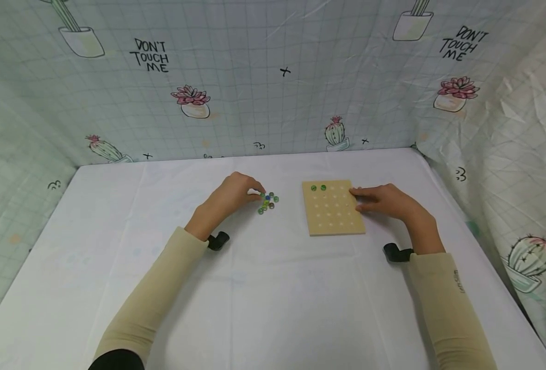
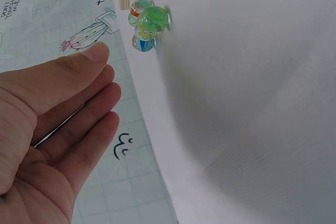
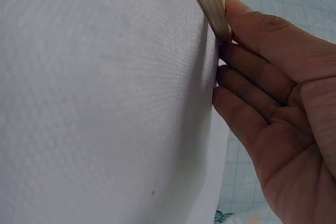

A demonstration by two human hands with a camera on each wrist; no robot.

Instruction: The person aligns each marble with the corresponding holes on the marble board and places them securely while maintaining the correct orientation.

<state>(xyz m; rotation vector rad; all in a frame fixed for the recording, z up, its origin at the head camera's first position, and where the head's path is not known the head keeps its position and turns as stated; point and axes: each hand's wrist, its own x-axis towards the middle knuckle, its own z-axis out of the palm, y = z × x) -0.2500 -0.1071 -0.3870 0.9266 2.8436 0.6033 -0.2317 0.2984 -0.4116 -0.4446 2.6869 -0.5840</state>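
Observation:
On the white table a small cluster of glass marbles [image 1: 271,205], green, blue and clear, lies beside my left hand [image 1: 236,195]. Its thumb and fingertips reach the cluster's left edge; from the left wrist, the marbles [image 2: 152,20] appear beyond the thumb [image 2: 79,69], and no marble shows between thumb and fingers. To the right lies a flat wooden board [image 1: 333,226] with rows of small hollows. Two green marbles [image 1: 318,188] sit in its back row. My right hand [image 1: 386,200] touches the board's right edge with thumb and fingertips, fingers gently bent beside the wooden edge [image 3: 210,3].
White cloth [image 1: 273,288] covers the table. A patterned curtain [image 1: 273,103] rises along its back and sides. Black wrist mounts [image 1: 218,240] show under both wrists, close over the cloth.

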